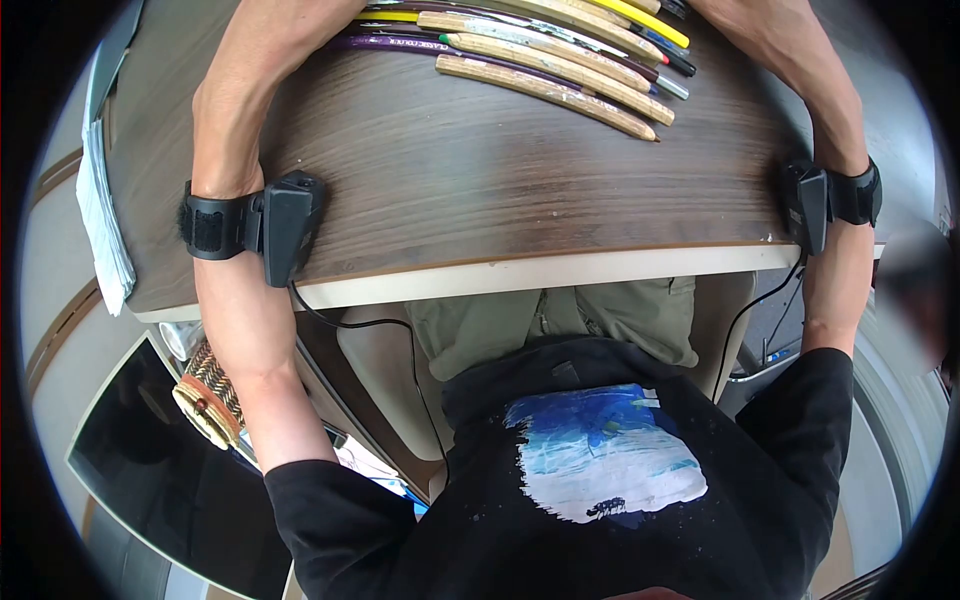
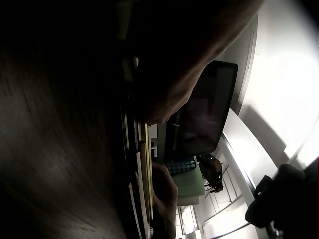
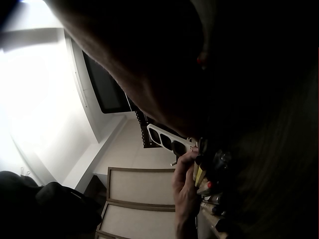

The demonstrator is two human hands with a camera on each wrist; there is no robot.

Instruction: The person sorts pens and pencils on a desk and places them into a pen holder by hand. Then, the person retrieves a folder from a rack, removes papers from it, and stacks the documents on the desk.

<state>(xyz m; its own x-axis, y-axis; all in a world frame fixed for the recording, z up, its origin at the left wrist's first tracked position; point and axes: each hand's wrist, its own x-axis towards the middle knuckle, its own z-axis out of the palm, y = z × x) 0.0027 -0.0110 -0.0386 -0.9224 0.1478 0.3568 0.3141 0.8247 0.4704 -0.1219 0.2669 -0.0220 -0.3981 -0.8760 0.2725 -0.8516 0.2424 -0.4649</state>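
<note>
Several pencils lie side by side on the dark wood-grain table (image 1: pixel 400 190), at the top of the head view. Nearest the front edge is a bare wooden pencil (image 1: pixel 545 97); behind it are a green-tipped wooden pencil (image 1: pixel 560 72), a purple pencil (image 1: pixel 390 42) and a yellow pencil (image 1: pixel 645 22). My left hand (image 3: pixel 184 196) is at the pencils' left end, its bent fingers against them in the right wrist view. Beyond the pencils in the left wrist view is my right hand (image 2: pixel 165 194). The head view cuts off both hands' fingers, and shadow hides their exact hold.
The table's pale front edge (image 1: pixel 500 280) runs across before my lap. Papers (image 1: pixel 100 220) hang at the left side. Below them are a dark screen (image 1: pixel 170 480) and a woven item (image 1: pixel 210 385). Another screen (image 2: pixel 202 109) and a green box (image 2: pixel 188 183) stand past the table.
</note>
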